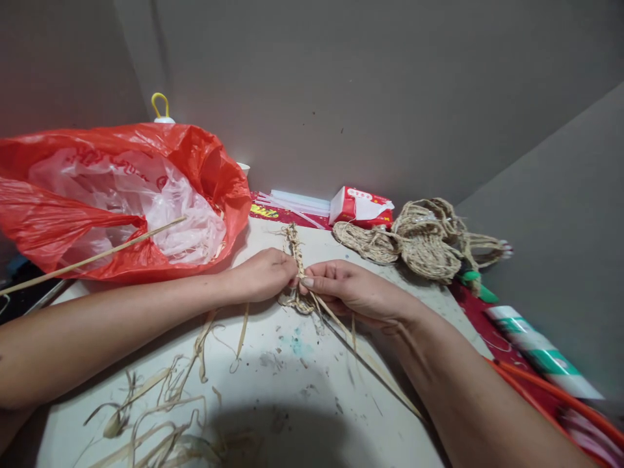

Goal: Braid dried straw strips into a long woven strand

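A narrow braid of dried straw [294,242] lies on the white board [273,403], with a looped lower part curving beneath my hands. My left hand [267,276] is closed on the braid's left side, fingers curled. From the right, my right hand [355,291] pinches the braid between thumb and forefinger. Loose straw strands [375,370] trail from beneath my right hand toward the lower right. Both hands nearly touch each other at the braid. The fingertips of my left hand are partly hidden.
A red plastic bag [214,169] with a white liner stands at the left. Straw scraps [160,422] litter the board's lower left. Behind are a red tissue pack [363,205] and woven straw pieces [431,244]. A green-and-white roll [543,351] lies at right.
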Demonstrator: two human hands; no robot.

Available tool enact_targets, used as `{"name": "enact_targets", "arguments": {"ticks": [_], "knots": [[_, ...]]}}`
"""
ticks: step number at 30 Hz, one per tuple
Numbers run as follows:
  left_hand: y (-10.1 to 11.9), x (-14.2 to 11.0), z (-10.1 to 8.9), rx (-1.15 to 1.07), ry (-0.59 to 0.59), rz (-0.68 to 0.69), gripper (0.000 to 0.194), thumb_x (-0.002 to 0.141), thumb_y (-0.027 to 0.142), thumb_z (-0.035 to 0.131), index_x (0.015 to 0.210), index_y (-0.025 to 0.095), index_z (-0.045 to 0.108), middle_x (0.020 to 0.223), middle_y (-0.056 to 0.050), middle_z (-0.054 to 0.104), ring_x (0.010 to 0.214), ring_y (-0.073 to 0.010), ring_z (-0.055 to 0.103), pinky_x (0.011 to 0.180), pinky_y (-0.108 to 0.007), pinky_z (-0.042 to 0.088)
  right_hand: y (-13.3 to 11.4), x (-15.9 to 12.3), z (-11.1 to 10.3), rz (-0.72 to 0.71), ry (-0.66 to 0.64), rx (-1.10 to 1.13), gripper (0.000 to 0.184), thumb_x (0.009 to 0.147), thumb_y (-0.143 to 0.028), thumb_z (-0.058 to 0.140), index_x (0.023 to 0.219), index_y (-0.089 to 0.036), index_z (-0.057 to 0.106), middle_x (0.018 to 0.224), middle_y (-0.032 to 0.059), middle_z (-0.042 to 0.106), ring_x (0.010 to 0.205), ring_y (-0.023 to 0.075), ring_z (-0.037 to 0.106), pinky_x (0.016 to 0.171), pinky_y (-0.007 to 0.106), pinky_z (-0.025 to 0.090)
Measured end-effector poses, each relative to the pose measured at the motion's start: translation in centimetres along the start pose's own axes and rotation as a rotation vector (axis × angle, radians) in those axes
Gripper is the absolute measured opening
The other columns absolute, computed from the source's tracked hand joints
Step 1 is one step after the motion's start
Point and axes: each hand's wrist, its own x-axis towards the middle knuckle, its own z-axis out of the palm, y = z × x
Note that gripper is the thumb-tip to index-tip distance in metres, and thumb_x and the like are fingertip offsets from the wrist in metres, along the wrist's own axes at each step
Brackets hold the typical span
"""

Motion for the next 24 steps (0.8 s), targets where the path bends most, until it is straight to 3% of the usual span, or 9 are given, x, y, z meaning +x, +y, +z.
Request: {"name": "enact_targets", "arguments": {"ticks": [5,9,15,20,24], "knots": [[0.2,-0.1,0.1,-0.31,-0.094,-0.219,0.02,0.074,0.025,0.043,0.057,0.018,0.049,0.039,0.007,0.028,0.033,-0.0069,0.019,0.035,-0.024,0.012,0.0,-0.1,-0.1,0.0,0.011,-0.108,0.025,0.071,-0.039,0.067,0.067,-0.016,0.056,0.046,-0.0078,0.036,0.04,0.0052,0.021,0.038,0.022,0.011],[0.4,-0.2,0.2,-0.45,-0.141,-0.278,0.014,0.073,0.023,0.051,0.06,0.017,0.052,0.038,0.008,0.024,0.033,-0.0056,0.015,0.034,-0.023,0.008,0.1,-0.1,0.1,-0.045,0.09,-0.344,0.025,0.076,-0.038,0.059,0.064,-0.018,0.051,0.052,-0.0058,0.038,0.046,0.007,0.028,0.041,0.021,0.019],[0.7,-0.3,0.4,-0.376,-0.059,-0.274,0.014,0.074,0.02,0.051,0.06,0.017,0.052,0.036,0.008,0.03,0.031,-0.0053,0.019,0.034,-0.022,0.009,-0.7,-0.7,0.9,-0.1,0.178,-0.671,0.028,0.082,-0.033,0.047,0.058,-0.019,0.041,0.052,-0.0059,0.034,0.049,0.0087,0.028,0.044,0.022,0.023],[0.3,-0.4,0.8,-0.296,-0.004,-0.243,0.018,0.076,0.024,0.05,0.061,0.017,0.053,0.04,0.008,0.036,0.031,-0.0046,0.021,0.034,-0.023,0.009,-1.4,-1.4,0.5,-0.079,0.134,-0.791,0.023,0.083,-0.03,0.042,0.067,-0.018,0.052,0.057,-0.0034,0.043,0.054,0.0112,0.037,0.05,0.023,0.03],[0.1,-0.4,1.0,-0.282,0.01,-0.219,0.019,0.077,0.025,0.051,0.06,0.016,0.053,0.042,0.007,0.04,0.032,-0.0034,0.022,0.036,-0.022,0.01,-1.4,-1.4,0.2,-0.06,0.228,-0.82,0.022,0.081,-0.031,0.044,0.064,-0.019,0.05,0.056,-0.0034,0.043,0.054,0.0118,0.038,0.05,0.024,0.03]]}}
